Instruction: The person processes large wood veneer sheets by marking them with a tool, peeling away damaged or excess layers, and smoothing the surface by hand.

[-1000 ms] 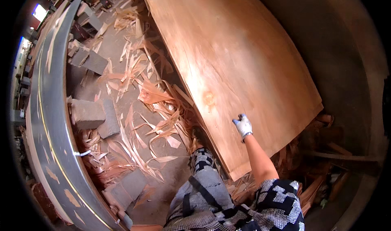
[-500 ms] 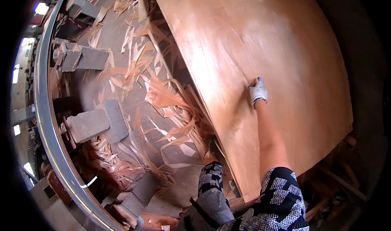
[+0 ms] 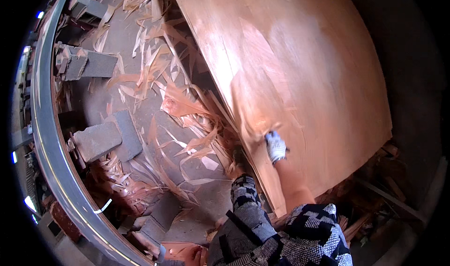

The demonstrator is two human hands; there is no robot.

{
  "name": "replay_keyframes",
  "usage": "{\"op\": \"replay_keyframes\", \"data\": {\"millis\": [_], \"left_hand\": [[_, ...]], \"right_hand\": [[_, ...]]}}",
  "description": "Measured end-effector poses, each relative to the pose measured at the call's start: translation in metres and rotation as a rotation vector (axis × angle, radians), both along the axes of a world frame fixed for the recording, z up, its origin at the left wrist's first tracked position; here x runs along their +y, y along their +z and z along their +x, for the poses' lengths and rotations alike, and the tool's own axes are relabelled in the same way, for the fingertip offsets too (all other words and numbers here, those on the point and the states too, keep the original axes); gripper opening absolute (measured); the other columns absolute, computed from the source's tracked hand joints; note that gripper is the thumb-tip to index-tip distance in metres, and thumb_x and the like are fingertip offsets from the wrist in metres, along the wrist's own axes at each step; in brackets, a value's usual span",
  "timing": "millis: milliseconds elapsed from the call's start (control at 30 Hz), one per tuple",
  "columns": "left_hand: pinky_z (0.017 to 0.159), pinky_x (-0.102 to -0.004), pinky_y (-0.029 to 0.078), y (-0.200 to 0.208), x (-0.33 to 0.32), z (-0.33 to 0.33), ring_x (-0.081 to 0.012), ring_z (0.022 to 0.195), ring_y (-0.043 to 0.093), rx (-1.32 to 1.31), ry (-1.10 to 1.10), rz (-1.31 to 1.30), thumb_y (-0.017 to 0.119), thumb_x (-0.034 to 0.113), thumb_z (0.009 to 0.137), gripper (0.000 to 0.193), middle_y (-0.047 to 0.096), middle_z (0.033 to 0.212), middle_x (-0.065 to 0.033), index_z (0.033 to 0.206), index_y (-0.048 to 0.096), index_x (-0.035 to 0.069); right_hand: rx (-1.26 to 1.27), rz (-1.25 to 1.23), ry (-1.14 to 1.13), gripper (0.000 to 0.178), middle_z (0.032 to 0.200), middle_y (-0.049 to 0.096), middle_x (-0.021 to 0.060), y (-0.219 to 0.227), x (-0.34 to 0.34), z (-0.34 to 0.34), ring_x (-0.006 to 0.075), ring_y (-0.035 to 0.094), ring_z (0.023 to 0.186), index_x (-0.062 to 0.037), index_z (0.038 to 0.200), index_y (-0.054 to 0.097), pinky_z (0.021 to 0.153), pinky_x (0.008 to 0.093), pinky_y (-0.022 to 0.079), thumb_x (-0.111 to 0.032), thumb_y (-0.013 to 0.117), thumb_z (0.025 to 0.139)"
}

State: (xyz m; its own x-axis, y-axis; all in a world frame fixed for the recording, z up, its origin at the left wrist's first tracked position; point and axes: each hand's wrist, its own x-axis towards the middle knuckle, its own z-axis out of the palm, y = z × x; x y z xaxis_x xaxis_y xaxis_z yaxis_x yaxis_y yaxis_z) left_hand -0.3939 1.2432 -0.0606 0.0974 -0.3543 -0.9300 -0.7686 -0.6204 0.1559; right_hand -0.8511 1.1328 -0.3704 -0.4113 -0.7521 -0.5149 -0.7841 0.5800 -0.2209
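Note:
My right hand (image 3: 276,147), in a white and grey knit glove, is closed at the near end of a thin wood veneer sheet (image 3: 255,97). The sheet is bunched and bulging in front of the fingers, with a small loose edge beside them. Beneath it lies a broad stack of veneer (image 3: 342,97), tan and smooth. My left arm, in a black and white patterned sleeve (image 3: 244,191), reaches down along the stack's left edge. A bit of skin shows past its cuff, but the fingers of my left hand are hidden in shadow among scraps.
Torn veneer strips (image 3: 187,111) litter the concrete floor left of the stack. Grey blocks (image 3: 101,139) stand in a row there. A long curved-looking dark rail (image 3: 47,139) runs along the far left. Wood pieces (image 3: 389,186) lie below the stack's near right side.
My right hand has moved left and nearer, toward the stack's left edge. The veneer at its fingers has bunched up, and a paler, pinkish area shows behind the fold.

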Motion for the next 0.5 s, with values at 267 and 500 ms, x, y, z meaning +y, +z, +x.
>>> {"op": "replay_keyframes", "data": {"millis": [267,500], "left_hand": [[0.083,-0.0311,0.043,-0.044,0.075,0.037,-0.0232,0.093,0.057,0.232,0.453,-0.125,0.059,0.020,0.082,0.026,0.062,0.097,-0.0136,0.100,0.059,0.000],[0.083,-0.0299,0.043,-0.061,0.163,0.124,-0.0210,0.095,0.057,0.270,0.231,-0.404,0.053,0.028,0.086,0.031,0.062,0.101,-0.0101,0.107,0.058,0.006]], "right_hand": [[-0.149,0.570,0.037,0.028,0.105,0.060,0.0160,0.046,0.149,0.046,0.0305,0.058,0.097,-0.0115,0.106,0.059,0.083,0.0411,0.046,-0.016,0.042,0.085],[-0.094,0.180,0.475,0.028,0.090,0.063,0.0180,0.130,0.105,0.268,0.0335,0.063,0.081,-0.0068,0.106,0.053,0.071,0.0463,0.048,-0.016,0.037,0.086]]}}
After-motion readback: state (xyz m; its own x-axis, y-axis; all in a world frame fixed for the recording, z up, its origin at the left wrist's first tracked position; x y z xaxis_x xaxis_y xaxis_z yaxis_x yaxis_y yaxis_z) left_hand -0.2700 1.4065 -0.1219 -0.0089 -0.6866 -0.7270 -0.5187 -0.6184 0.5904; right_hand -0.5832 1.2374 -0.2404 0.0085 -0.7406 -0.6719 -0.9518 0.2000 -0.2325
